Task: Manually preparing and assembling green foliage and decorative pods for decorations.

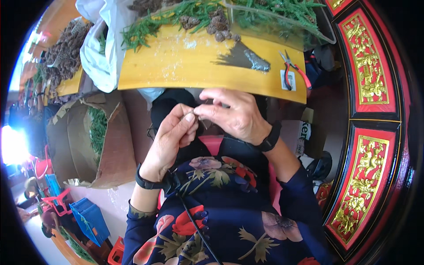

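Note:
Both hands meet above my lap, just short of the yellow table's near edge. My left hand (179, 126) is closed, thumb pressed to the curled fingers around something small. My right hand (236, 115) reaches its fingertips to the same spot in a pinch, its other fingers bent above. A thin brownish bit shows under the fingers, but its kind cannot be made out. Beyond the hands, a fan of dark thin wires (240, 58) lies on the table (154, 66). To its right rest red-handled pliers (289, 70), jaws apart, partly over a small white label.
Brown pine cones (218, 24) and green artificial pine sprigs (143, 33) lie along the far side, beside a clear plastic bin (282, 24). At left stand a white bag (99, 53) and an open cardboard box (117, 145). A red-and-gold carved panel (366, 62) borders the right.

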### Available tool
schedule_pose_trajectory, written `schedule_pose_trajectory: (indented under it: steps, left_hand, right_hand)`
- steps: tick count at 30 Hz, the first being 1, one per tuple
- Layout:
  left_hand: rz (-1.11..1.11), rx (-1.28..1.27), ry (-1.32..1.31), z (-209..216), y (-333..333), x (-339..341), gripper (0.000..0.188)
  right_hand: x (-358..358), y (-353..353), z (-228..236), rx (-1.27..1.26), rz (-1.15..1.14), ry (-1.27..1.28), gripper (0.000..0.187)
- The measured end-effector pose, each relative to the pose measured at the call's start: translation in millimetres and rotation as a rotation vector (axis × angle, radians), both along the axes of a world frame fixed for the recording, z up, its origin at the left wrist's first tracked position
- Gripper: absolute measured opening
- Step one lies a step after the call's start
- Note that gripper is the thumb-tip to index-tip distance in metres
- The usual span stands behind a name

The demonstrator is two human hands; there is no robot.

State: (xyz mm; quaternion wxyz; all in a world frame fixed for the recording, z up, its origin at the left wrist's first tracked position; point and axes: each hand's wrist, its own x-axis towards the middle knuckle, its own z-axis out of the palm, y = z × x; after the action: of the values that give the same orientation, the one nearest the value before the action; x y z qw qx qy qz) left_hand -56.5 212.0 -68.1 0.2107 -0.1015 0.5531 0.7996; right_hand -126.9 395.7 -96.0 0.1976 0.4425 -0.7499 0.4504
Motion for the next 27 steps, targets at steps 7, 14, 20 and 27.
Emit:
schedule_pose_trajectory:
  steps: [7,14,20,27]
  left_hand:
    - [0.015,0.006,0.023,0,7,2,0.012]
    - [-0.018,-0.941,0.736,-8,17,4,0.014]
    - [-0.018,-0.85,0.628,-12,20,5,0.017]
    - [0.016,-0.833,0.606,-22,24,7,0.017]
  right_hand:
    - [9,-1,-2,-0.096,-0.033,-0.062,0.018]
    - [19,1,-6,-0.019,-0.024,-0.449,0.007]
    - [43,-8,-28,-0.533,0.144,-1.396,0.007]
    - [54,-13,-44,-0.866,0.256,-1.584,0.008]
